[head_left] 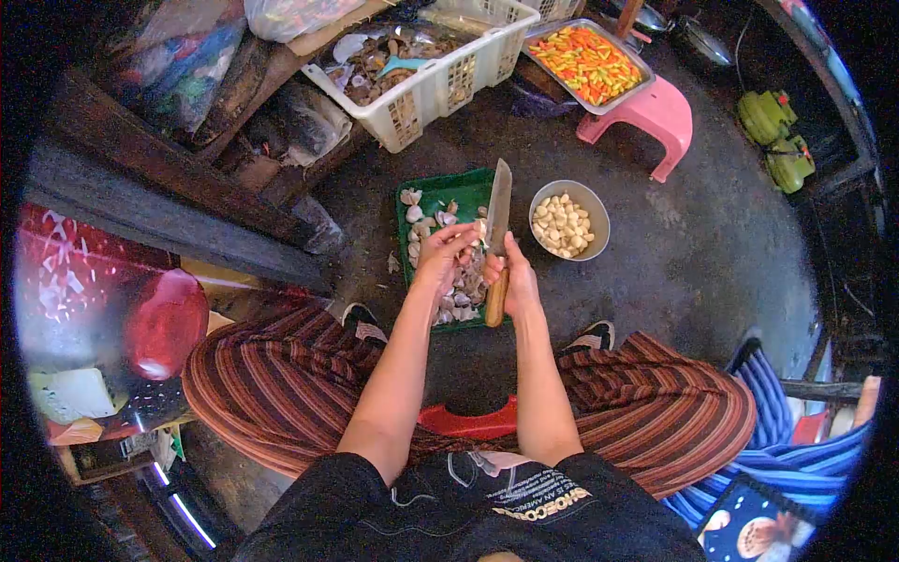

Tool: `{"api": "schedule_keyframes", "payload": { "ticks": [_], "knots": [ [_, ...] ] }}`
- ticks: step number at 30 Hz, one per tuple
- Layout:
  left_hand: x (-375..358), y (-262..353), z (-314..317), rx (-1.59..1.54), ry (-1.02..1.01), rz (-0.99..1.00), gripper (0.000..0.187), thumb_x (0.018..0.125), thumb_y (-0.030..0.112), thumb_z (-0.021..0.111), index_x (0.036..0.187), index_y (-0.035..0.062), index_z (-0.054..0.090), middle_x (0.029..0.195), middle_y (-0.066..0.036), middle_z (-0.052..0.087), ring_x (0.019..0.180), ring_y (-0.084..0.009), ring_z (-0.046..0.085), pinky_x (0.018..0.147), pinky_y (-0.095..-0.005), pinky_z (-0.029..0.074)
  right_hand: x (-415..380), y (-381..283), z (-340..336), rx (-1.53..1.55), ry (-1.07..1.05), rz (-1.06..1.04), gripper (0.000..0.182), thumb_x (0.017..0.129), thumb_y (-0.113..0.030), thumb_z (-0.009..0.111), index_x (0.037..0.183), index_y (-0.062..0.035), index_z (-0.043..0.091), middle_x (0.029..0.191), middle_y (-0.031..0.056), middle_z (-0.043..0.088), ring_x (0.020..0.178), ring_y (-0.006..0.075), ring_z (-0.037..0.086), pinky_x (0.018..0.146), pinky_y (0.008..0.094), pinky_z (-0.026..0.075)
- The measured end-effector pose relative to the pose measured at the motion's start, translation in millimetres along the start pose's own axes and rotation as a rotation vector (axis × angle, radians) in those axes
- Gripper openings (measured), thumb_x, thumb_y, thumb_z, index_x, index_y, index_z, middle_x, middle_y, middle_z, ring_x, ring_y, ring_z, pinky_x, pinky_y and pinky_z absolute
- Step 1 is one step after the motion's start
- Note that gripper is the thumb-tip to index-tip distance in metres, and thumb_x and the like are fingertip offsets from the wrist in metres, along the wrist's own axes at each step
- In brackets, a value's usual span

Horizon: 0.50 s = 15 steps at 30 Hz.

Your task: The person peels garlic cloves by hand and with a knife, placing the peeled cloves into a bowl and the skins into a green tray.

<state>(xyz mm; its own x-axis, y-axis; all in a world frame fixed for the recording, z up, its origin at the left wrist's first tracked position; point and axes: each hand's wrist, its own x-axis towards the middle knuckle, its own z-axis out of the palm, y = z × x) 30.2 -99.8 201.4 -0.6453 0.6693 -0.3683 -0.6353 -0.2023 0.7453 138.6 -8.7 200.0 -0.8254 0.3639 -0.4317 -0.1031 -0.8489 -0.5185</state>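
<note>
My right hand (pixel 517 281) is closed round the wooden handle of a large knife (pixel 500 201), its blade pointing away from me. Just left of the blade, my left hand (pixel 447 255) pinches a small garlic clove (pixel 480 230). Both hands are over a green tray (pixel 449 187) that holds unpeeled garlic cloves (pixel 415 214) and loose skins. To the right of the knife stands a round metal bowl (pixel 533 220) with peeled cloves (pixel 565 225) in it. My fingers partly cover the knife handle and the clove.
A white crate (pixel 412 120) of mixed items stands beyond the tray. At the back right, a metal tray of red and yellow chilies (pixel 590 64) rests by a pink stool (pixel 653 112). Green gas cylinders (pixel 789 161) stand far right. My feet flank the green tray.
</note>
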Motion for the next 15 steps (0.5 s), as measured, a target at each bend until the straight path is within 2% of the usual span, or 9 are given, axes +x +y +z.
{"api": "schedule_keyframes", "payload": {
  "ticks": [2,4,5,7,8,10,13,15],
  "knots": [
    [3,-2,-5,0.051,0.01,0.001,0.023,0.078,0.005,0.069,0.099,-0.0016,0.062,0.078,-0.003,0.062,0.057,-0.0063,0.049,0.047,-0.0186,0.036,1,2,-1,-0.028,0.001,0.007,0.038,0.093,-0.047,0.045,0.084,-0.011,0.052,0.055,-0.0033,0.04,0.046,0.008,0.039,0.044,0.0236,0.034],
    [4,-2,-6,0.076,0.053,-0.008,0.021,0.077,0.005,0.07,0.096,-0.0009,0.062,0.075,-0.003,0.061,0.055,-0.0064,0.049,0.047,-0.0188,0.036,-3,-1,7,-0.245,0.139,-0.024,0.037,0.095,-0.042,0.044,0.088,-0.0083,0.056,0.055,-0.0035,0.041,0.046,0.0072,0.04,0.044,0.0228,0.034],
    [4,-3,-6,0.075,0.052,-0.01,0.021,0.077,0.005,0.07,0.096,-0.0009,0.062,0.075,-0.003,0.061,0.055,-0.0064,0.049,0.047,-0.0188,0.036,-6,-2,11,-0.245,0.141,-0.024,0.037,0.095,-0.042,0.044,0.088,-0.0083,0.056,0.055,-0.0035,0.041,0.046,0.0072,0.04,0.044,0.0228,0.034],
    [4,-5,-6,0.036,0.112,-0.009,0.018,0.077,0.006,0.071,0.091,-0.0003,0.062,0.073,-0.002,0.06,0.056,-0.0065,0.049,0.046,-0.0188,0.034,-9,-3,19,-0.349,0.129,-0.303,0.034,0.096,-0.037,0.044,0.099,-0.0074,0.061,0.057,-0.0034,0.045,0.047,0.0056,0.04,0.043,0.0215,0.033],
    [4,-4,-7,0.036,0.112,-0.009,0.018,0.077,0.006,0.071,0.091,-0.0003,0.062,0.073,-0.002,0.06,0.056,-0.0065,0.049,0.046,-0.0188,0.034,-6,-3,16,-0.35,0.129,-0.303,0.034,0.096,-0.037,0.044,0.099,-0.0074,0.061,0.057,-0.0034,0.045,0.047,0.0056,0.04,0.043,0.0215,0.033],
    [4,-4,-8,0.062,0.118,0.012,0.014,0.077,0.004,0.07,0.088,0.0004,0.062,0.073,-0.002,0.06,0.056,-0.0069,0.05,0.046,-0.0188,0.034,-2,-4,11,-0.653,0.02,-0.352,0.036,0.097,-0.034,0.044,0.114,-0.0046,0.056,0.056,-0.0044,0.042,0.048,0.0043,0.037,0.045,0.0198,0.03],
    [3,-1,-11,0.076,0.078,0.045,0.012,0.078,0.003,0.069,0.088,0.0005,0.062,0.074,-0.003,0.061,0.057,-0.0069,0.05,0.046,-0.019,0.034,-6,-2,16,-0.807,0.045,-0.433,0.034,0.097,-0.032,0.045,0.115,-0.0051,0.056,0.057,-0.0049,0.04,0.049,0.0039,0.037,0.044,0.0199,0.029],
    [4,1,-12,0.115,0.091,0.062,0.012,0.078,0.002,0.068,0.088,0.0005,0.061,0.073,-0.003,0.061,0.056,-0.0069,0.05,0.046,-0.0191,0.035,-3,0,14,-0.793,0.041,-0.421,0.034,0.096,-0.031,0.045,0.116,-0.0048,0.056,0.058,-0.005,0.04,0.05,0.0039,0.037,0.044,0.0199,0.029]
  ]
}}
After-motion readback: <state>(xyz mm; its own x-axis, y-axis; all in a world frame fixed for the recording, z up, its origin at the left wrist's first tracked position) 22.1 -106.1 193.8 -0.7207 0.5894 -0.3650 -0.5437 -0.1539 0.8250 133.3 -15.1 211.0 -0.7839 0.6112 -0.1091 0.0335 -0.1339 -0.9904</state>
